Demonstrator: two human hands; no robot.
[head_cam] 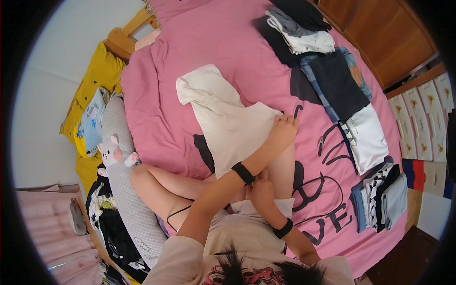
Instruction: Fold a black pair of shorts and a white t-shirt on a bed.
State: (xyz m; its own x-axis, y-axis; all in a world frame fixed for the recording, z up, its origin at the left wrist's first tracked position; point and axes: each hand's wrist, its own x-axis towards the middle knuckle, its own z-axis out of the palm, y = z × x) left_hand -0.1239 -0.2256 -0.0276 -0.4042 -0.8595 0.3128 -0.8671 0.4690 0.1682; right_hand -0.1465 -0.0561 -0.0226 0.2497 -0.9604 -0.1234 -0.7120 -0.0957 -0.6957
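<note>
A white or cream garment (228,124) lies spread on the pink bedding before me, one end folded over and wrinkled. My left hand (283,130) rests at its right edge by my right knee, fingers bent downward. Whether those fingers pinch the cloth is hidden. Around my left wrist is a black wristband (244,174). My right hand (262,190) is beneath the left forearm, its fingertips against or close beside that band. A second black wristband (283,228) circles my right wrist.
Folded clothes (338,85) line the bed's right side, with a row of folded garments (381,197) nearer me. At left lie a long grey bolster (119,124), a plush cat (113,153), a yellow cushion (98,74) and piled dark clothes (115,235). Drawers (420,117) stand beyond the right edge.
</note>
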